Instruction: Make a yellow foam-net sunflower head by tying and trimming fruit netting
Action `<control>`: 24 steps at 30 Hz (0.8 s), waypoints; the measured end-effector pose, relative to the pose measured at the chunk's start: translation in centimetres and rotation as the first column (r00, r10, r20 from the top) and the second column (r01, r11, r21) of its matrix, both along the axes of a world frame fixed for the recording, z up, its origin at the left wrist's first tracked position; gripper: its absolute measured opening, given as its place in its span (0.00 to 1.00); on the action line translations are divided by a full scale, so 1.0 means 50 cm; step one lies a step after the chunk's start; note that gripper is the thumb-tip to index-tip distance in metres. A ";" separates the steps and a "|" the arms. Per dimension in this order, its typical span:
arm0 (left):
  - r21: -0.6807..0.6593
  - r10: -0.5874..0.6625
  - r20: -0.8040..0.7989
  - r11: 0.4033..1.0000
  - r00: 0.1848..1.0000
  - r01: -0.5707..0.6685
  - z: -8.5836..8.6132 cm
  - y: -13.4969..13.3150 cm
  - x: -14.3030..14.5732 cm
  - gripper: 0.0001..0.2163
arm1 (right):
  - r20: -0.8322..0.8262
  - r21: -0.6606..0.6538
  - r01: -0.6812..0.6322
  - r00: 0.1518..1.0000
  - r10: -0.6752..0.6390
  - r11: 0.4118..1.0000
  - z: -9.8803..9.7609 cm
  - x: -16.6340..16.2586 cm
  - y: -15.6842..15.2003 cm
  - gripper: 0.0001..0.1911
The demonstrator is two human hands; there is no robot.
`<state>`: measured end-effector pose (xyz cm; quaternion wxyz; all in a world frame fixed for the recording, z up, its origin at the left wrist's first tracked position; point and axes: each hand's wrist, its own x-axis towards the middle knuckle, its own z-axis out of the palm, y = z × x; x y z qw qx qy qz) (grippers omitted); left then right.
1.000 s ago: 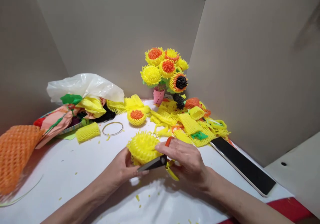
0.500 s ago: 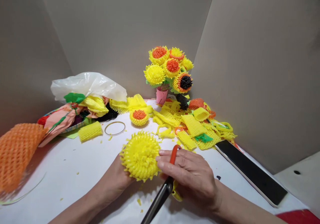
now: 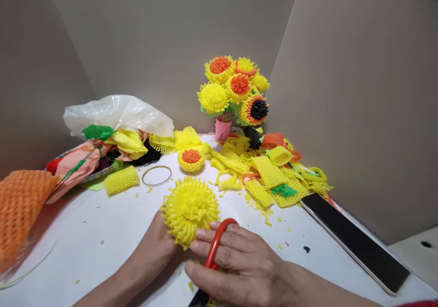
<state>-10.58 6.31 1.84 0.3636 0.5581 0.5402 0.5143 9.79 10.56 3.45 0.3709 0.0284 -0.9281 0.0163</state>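
Note:
My left hand (image 3: 155, 247) holds a round yellow foam-net flower (image 3: 190, 209) from behind and below, its fringed face turned up toward me. My right hand (image 3: 236, 263) is closed through the red handle of a pair of scissors (image 3: 214, 252); the dark blades point down and run off the bottom edge. The right fingers lie just under the flower's lower rim.
A pink pot of finished yellow and orange flowers (image 3: 236, 92) stands at the back. Yellow net scraps (image 3: 270, 172) lie heaped right of centre, with a dark phone (image 3: 356, 243) beside them. A small orange-centred flower (image 3: 190, 159), a ring (image 3: 156, 175), a yellow net roll (image 3: 120, 180), a plastic bag (image 3: 116, 115) and orange net (image 3: 20, 206) lie left.
The flower has been turned from side-on to face up. The scissors have swung from across the flower down toward the bottom edge, and my right hand has dropped closer to me.

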 end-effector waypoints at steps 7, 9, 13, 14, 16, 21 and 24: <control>-0.034 -0.089 0.161 0.995 0.983 0.095 -0.005 0.010 -0.004 0.17 | -0.208 -0.334 0.034 0.972 -0.109 0.942 -0.010 0.011 0.017 0.24; -0.063 -0.078 0.201 0.994 0.977 0.092 -0.010 0.007 -0.007 0.16 | -0.223 -0.515 0.113 0.940 -0.259 0.850 -0.014 0.011 0.022 0.25; -0.099 -0.030 0.198 0.994 0.980 0.050 -0.015 -0.004 -0.015 0.17 | -0.126 -0.829 0.131 0.903 -0.410 0.544 -0.015 0.008 0.036 0.19; -0.097 -0.022 0.193 0.994 0.981 0.041 -0.015 -0.006 -0.016 0.18 | -0.087 -0.882 0.124 0.906 -0.415 0.455 -0.015 0.007 0.039 0.18; -0.095 -0.027 0.189 0.994 0.982 0.045 -0.014 -0.009 -0.017 0.20 | -0.011 -0.957 0.104 0.918 -0.396 0.270 -0.013 0.004 0.046 0.19; -0.114 -0.043 0.163 0.992 0.986 0.062 0.000 -0.014 -0.005 0.24 | 0.014 -0.999 0.003 0.958 -0.285 -0.037 -0.015 0.002 0.054 0.25; -0.156 -0.056 0.173 0.984 0.983 0.084 0.020 -0.019 0.004 0.25 | 0.008 -0.998 -0.008 0.968 -0.250 -0.064 -0.017 0.004 0.055 0.25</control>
